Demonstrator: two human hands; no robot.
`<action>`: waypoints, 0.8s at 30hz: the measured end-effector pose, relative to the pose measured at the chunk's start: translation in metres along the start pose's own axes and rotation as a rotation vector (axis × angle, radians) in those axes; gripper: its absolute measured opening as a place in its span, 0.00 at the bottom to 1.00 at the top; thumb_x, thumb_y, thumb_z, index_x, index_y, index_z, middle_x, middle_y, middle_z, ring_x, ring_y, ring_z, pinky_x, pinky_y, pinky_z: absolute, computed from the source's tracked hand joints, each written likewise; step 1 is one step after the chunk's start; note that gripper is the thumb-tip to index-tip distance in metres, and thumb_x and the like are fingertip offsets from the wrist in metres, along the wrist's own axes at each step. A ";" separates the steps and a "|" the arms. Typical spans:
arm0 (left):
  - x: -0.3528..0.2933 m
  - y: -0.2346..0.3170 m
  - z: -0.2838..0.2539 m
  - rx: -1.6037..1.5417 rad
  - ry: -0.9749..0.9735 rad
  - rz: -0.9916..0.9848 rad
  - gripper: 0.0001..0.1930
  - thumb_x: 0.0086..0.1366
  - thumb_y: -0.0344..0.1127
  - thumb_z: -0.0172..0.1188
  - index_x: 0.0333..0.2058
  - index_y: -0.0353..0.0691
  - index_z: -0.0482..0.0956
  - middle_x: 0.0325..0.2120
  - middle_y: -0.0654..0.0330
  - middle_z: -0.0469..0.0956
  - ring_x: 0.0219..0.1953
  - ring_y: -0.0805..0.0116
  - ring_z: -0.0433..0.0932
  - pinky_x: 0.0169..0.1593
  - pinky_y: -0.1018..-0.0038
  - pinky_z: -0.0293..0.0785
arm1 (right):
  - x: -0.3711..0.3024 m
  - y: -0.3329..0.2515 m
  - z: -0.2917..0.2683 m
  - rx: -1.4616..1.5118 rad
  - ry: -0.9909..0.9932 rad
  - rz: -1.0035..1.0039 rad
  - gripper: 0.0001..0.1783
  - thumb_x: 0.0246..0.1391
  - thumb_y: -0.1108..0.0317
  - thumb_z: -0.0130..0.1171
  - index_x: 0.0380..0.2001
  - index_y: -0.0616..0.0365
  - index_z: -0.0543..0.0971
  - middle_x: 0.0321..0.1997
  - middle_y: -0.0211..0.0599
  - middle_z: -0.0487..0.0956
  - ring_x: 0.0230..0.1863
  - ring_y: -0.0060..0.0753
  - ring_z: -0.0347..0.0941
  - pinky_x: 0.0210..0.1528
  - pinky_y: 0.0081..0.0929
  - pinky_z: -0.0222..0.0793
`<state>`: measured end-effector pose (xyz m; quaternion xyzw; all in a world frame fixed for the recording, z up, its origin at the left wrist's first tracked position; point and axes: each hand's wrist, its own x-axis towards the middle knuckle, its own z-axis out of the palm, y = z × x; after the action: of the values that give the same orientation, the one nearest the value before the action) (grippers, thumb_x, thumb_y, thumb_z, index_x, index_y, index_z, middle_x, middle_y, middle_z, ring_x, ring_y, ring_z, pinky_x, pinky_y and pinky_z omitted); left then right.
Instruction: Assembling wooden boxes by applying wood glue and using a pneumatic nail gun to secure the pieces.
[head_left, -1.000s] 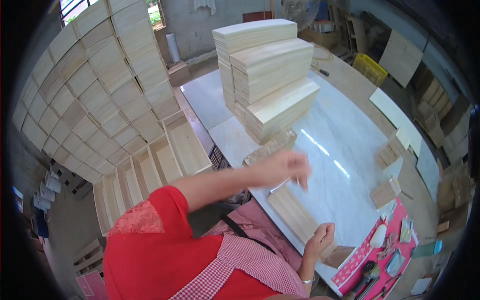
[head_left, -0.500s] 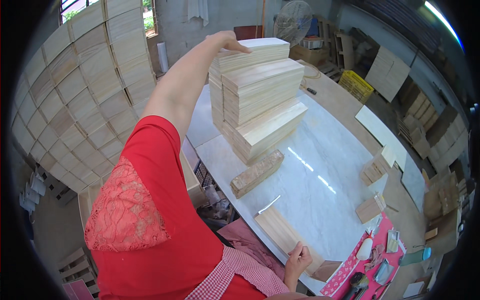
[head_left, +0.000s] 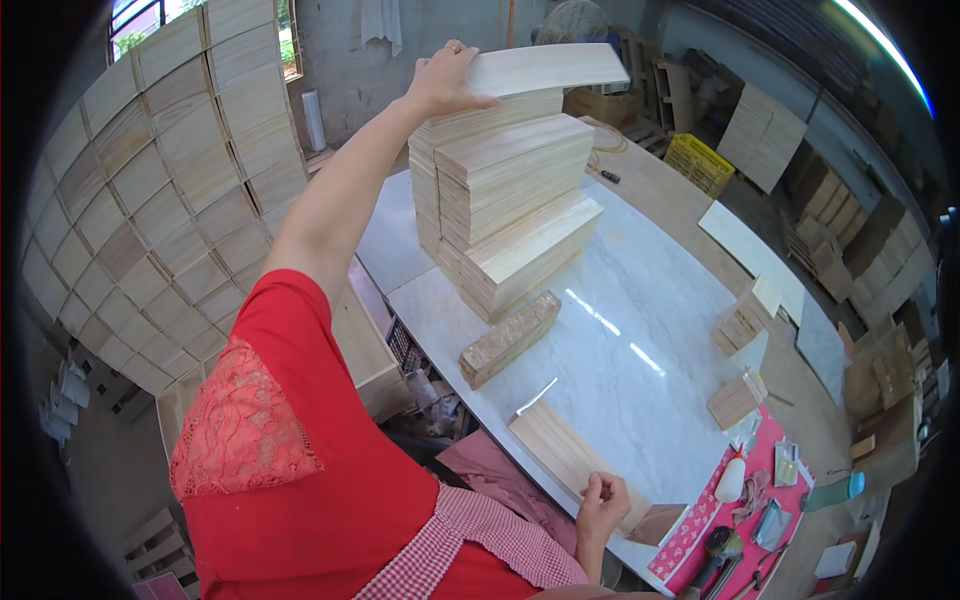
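- a thin board (head_left: 550,68) lies over the tall stack (head_left: 530,165), right end jutting out; the left hand (head_left: 445,80) has thumb and fingers clamped on its left end.
- probably light, stiff and smooth, it should lift best by its edges.
- the right hand (head_left: 604,505) curls over a panel (head_left: 560,445) on the counter (head_left: 650,290); whether its fingers grip, we cannot tell.
- half a second earlier, no board jutted from the stack.
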<state>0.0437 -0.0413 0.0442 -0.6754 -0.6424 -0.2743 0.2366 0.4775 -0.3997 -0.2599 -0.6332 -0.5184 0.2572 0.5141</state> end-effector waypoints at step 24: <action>-0.265 0.194 -0.039 -0.658 -0.450 0.650 0.45 0.40 0.44 0.77 0.59 0.39 0.70 0.55 0.52 0.68 0.55 0.52 0.68 0.58 0.62 0.66 | -0.041 -0.008 -0.032 -0.009 0.145 0.000 0.21 0.67 0.66 0.52 0.21 0.62 0.62 0.16 0.35 0.56 0.20 0.23 0.48 0.20 0.28 0.48</action>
<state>0.2282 -0.2758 -0.0993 -0.9213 -0.3136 -0.2219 -0.0598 0.4881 -0.4503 -0.2498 -0.6527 -0.4807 0.2081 0.5474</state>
